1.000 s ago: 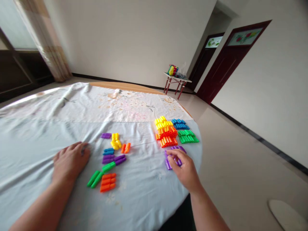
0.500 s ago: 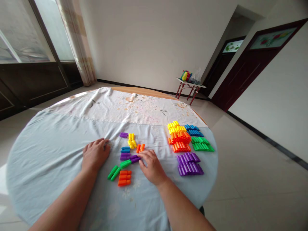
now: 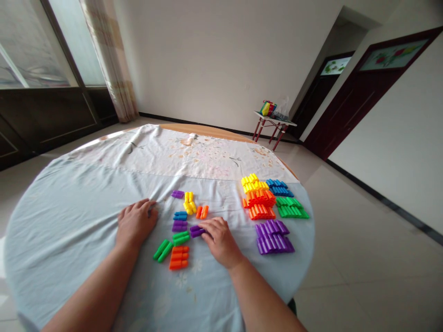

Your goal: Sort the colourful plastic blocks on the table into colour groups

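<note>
My right hand (image 3: 221,240) pinches a purple double-tube plastic block (image 3: 195,231) by its right end, low over the cloth; the fingertips partly hide it. To its left lie another purple block (image 3: 179,226), a blue block (image 3: 180,216) and a green block (image 3: 181,238). An orange pair (image 3: 202,212) is just beyond my fingers, with yellow blocks (image 3: 189,203) farther away. My left hand (image 3: 136,224) rests on the tablecloth with its fingers stretched out, holding nothing. Nearer to me are a slanted green pair (image 3: 162,250) and stacked orange blocks (image 3: 179,257).
On the right side of the round table (image 3: 69,221) sit grouped piles of yellow (image 3: 254,183), orange (image 3: 260,205), blue (image 3: 278,187), green (image 3: 292,208) and purple blocks (image 3: 274,237). A small folding table (image 3: 275,121) with bags stands by the far wall.
My right hand has shifted slightly right and toward me, carrying the purple block. A gap now shows between that block and the purple and green ones beside it. My left hand stays nearly still.
</note>
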Available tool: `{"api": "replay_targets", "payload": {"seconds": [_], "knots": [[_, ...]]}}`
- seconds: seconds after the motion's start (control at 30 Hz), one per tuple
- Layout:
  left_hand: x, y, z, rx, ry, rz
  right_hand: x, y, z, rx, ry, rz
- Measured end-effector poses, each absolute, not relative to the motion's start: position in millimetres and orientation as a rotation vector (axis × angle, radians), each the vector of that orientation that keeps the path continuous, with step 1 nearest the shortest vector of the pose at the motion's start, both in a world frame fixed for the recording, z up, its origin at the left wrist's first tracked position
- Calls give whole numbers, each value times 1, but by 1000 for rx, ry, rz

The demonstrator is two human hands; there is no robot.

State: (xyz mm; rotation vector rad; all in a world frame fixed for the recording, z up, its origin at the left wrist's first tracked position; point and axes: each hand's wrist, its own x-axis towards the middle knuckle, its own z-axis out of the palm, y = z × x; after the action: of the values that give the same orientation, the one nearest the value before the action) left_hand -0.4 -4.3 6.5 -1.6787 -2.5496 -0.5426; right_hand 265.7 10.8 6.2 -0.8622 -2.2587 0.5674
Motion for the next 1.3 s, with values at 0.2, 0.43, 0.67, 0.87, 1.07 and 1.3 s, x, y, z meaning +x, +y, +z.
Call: {"api": "replay_targets", "payload": {"seconds": [0.2,0.43,0.67,0.87,1.07,1.3], "knots": [[0,-4,5,-1670,-2542,-535,276,14,5,-845,-2160,510],[3,-3,10,-1661,-2541,-531,269,11,3,-997,-2135,436],[-2,-3,6,-1668,-2563,-518,269,16,-1,-1003,-2169,443],[-3,0,8,-1684,-2572,-474,269,14,3,-1016,-2150,470],[-10,3,4,-1700,-2565,-456,269,15,3,-1016,-2132,503],[-10,3,2,-1691,-2594,-426,280,15,8,-922,-2141,587]]}}
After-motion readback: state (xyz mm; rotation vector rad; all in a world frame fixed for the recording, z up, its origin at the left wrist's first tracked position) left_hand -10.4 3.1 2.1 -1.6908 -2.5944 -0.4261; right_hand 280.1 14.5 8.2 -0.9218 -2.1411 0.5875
